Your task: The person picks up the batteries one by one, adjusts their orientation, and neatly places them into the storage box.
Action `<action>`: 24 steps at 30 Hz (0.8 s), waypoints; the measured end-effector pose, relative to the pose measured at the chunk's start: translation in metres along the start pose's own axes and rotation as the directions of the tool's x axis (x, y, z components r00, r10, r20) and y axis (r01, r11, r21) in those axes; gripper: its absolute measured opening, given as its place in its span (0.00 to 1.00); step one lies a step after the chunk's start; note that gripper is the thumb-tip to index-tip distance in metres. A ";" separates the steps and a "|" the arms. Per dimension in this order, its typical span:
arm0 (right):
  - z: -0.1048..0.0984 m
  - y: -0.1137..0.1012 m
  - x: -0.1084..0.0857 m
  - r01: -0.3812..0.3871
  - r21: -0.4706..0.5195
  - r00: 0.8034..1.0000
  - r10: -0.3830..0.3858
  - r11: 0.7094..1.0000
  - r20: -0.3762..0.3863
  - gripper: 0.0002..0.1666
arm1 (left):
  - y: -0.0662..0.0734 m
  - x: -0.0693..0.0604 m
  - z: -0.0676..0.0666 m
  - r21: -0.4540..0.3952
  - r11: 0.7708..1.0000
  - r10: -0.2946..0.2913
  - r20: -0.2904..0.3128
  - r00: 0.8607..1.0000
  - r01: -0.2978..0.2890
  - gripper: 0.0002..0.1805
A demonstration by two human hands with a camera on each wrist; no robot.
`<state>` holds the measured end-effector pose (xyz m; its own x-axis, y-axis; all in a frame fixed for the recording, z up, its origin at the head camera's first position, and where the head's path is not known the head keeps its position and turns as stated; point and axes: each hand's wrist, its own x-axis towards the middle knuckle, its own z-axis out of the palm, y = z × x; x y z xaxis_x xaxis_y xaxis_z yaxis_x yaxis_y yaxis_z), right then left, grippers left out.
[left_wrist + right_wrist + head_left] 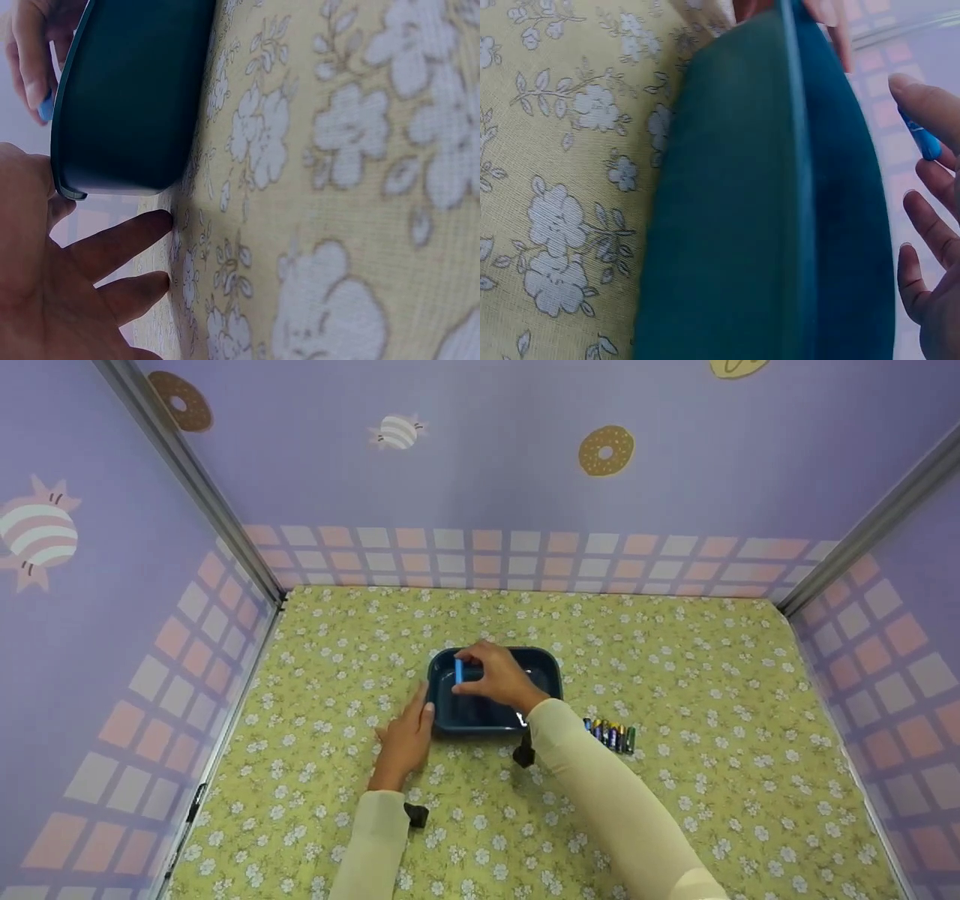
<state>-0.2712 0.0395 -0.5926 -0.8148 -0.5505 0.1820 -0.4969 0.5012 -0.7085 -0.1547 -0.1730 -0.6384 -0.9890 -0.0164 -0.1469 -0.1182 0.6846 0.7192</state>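
Observation:
A dark teal rectangular dish (pixel 495 727) sits on the flowered cloth. Over its left part my right hand (pixel 499 671) pinches a slim blue battery (pixel 459 672) between thumb and fingertips, at its two ends. The right wrist view shows the blue battery (pixel 924 139) above the dish's rim, the other fingers spread away from it. My left hand (pixel 407 731) rests against the dish's left side with fingers extended. In the left wrist view, part of the left hand (pixel 82 277) touches the rim's corner, while spread fingers reach down beside the dish wall.
Several batteries (pixel 613 736) lie in a row on the cloth, right of the dish, partly hidden by my right sleeve (pixel 607 780). Purple patterned panels (pixel 480 487) enclose the flowered cloth (pixel 712 697) at the back and both sides.

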 end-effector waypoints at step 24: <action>0.041 0.006 0.009 -0.079 -0.087 0.990 0.089 0.993 0.107 0.33 | -0.002 -0.001 0.000 -0.036 0.999 0.001 0.008 1.000 -0.001 0.33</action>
<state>-0.2692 0.0104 -0.6228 -0.8188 -0.5724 0.0443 -0.4549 0.5997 -0.6584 -0.1535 -0.1745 -0.6402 -0.9884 -0.0102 -0.1513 -0.1206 0.6578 0.7434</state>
